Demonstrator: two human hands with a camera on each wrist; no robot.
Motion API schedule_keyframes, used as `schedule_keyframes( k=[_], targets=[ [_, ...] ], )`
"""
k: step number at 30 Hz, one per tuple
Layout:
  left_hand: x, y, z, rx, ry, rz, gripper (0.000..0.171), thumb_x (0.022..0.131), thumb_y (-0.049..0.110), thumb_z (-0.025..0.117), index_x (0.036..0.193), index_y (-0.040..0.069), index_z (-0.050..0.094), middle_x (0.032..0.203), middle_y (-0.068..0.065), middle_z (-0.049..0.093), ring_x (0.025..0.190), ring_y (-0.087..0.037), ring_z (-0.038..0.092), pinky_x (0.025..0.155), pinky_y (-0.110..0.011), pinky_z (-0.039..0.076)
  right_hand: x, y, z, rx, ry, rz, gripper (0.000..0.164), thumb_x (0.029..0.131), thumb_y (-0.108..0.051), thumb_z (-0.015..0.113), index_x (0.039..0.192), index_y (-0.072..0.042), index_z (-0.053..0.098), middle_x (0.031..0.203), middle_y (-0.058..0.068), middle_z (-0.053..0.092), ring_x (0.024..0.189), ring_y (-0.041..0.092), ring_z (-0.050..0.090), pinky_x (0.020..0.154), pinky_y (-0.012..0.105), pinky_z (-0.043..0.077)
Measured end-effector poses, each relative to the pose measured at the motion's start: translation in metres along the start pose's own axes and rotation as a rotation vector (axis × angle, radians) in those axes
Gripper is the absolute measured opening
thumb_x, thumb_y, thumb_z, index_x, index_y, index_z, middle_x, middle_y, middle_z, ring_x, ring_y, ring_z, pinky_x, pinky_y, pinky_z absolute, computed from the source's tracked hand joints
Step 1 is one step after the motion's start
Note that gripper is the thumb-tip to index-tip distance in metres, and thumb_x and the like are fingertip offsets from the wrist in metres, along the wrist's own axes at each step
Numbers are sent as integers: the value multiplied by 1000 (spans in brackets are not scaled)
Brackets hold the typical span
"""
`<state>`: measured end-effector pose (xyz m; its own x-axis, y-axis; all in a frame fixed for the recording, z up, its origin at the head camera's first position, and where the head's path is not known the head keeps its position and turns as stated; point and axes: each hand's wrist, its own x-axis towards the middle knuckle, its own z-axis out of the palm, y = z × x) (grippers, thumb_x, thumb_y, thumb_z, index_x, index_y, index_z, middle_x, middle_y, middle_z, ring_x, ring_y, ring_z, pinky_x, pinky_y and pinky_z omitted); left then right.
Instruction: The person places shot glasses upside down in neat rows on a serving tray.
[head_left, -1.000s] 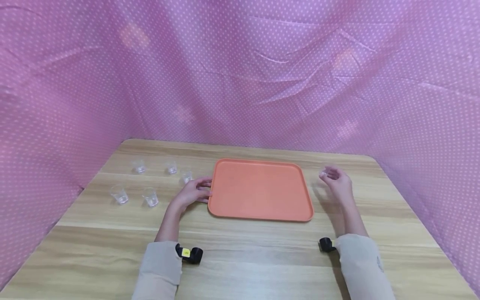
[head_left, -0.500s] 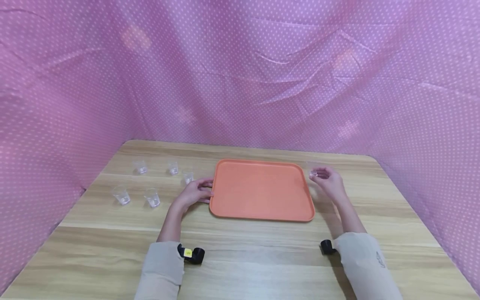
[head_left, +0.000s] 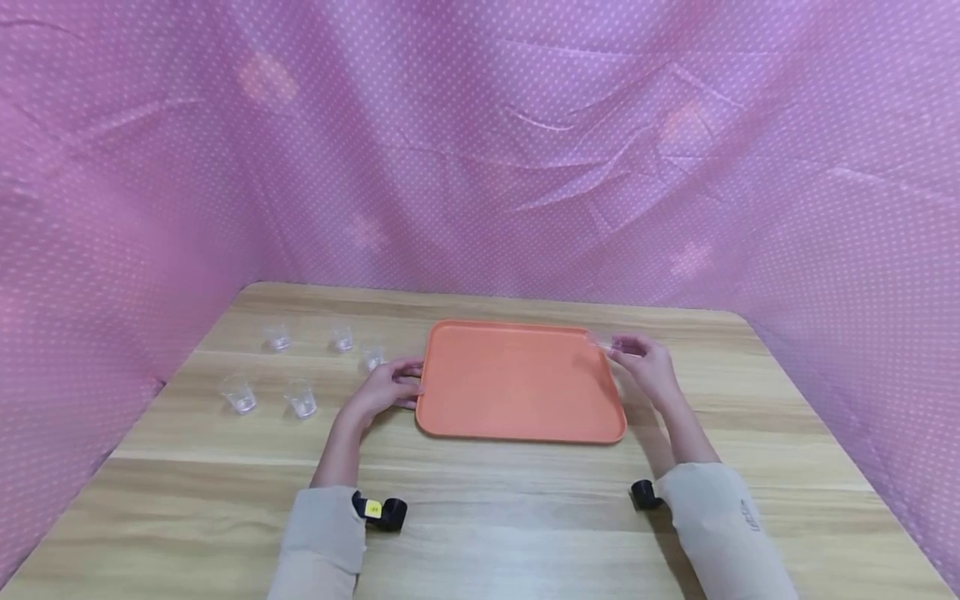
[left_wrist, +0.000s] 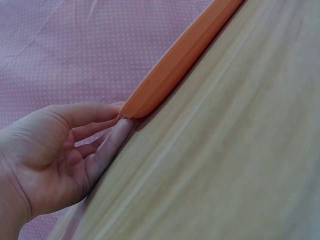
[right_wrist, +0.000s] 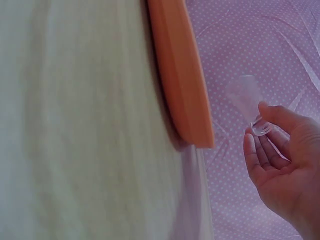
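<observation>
A flat orange tray (head_left: 521,383) lies on the wooden table. My left hand (head_left: 384,388) grips its left edge; in the left wrist view, thumb and fingers meet at the tray's corner (left_wrist: 142,102). My right hand (head_left: 647,367) pinches a small clear cup (right_wrist: 247,97) near its base, thumb on one side and fingers on the other. The cup is tilted, its mouth pointing away from the palm. In the head view it overlaps the tray's far right corner.
Several clear cups stand on the table's left side, among them a near cup (head_left: 302,400) and a far cup (head_left: 277,337). One cup (head_left: 373,358) is close beside my left hand. A pink dotted curtain (head_left: 480,167) surrounds the table (head_left: 495,517).
My right hand has moved left with the cup, from the table right of the tray to its far right corner. The left hand has stayed at the tray's edge.
</observation>
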<state>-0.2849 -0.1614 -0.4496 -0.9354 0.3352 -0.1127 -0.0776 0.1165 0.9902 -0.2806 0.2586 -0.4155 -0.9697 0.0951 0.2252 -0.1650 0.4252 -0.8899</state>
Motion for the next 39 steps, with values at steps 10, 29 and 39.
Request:
schedule_keyframes(
  k=[10,29,39],
  targets=[
    [-1,0,-1,-18,-3,4,58,83,-10,57,135,-8,34,122,-27,44,92,-25,57,75,-35,52,6,-6,12,87,-51,30,39,86,-7,64,118,12,53,113,27,56,86,1,55,78,15,46],
    [-1,0,-1,-11,7,1,58,83,-9,58,135,-8,34,121,-27,45,89,-24,58,74,-35,52,10,-2,17,31,-108,-58,32,85,3,60,113,17,54,107,30,56,90,11,55,75,16,47],
    [0,-2,-1,0,3,-6,57,83,-8,59,136,-7,35,122,-27,44,92,-25,57,75,-34,52,10,3,17,37,-122,-42,32,86,3,58,115,16,53,109,30,56,94,17,55,74,17,47]
  ],
)
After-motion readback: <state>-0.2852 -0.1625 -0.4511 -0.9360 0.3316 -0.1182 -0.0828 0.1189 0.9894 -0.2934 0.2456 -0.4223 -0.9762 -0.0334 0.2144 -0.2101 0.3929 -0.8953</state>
